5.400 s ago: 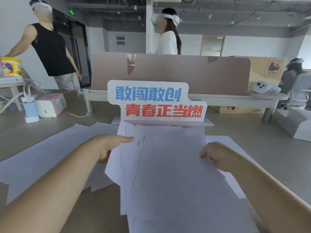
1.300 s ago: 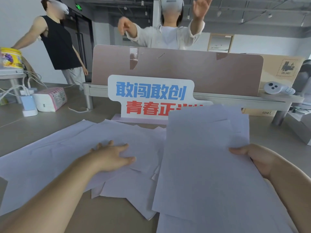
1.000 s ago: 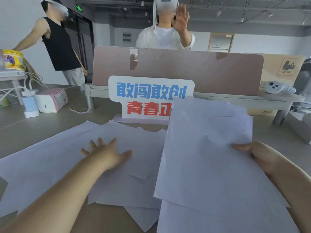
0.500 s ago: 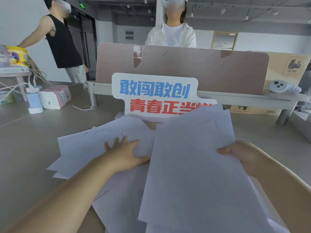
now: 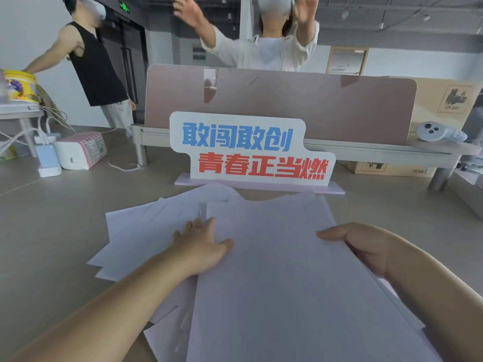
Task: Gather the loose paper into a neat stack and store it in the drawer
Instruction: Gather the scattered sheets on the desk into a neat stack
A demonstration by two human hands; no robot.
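Now right grip (image 5: pixel 360 246) tight on the stack (image 5: pixel 287 283) edge, left grip (image 5: pixel 198 244) flat, released, on loose sheets (image 5: pixel 141 231)

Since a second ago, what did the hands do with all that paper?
The left hand slid the loose sheets rightward, bunching them against the stack. The right hand still grips the stack's right edge, thumb on top. The sign stayed put.
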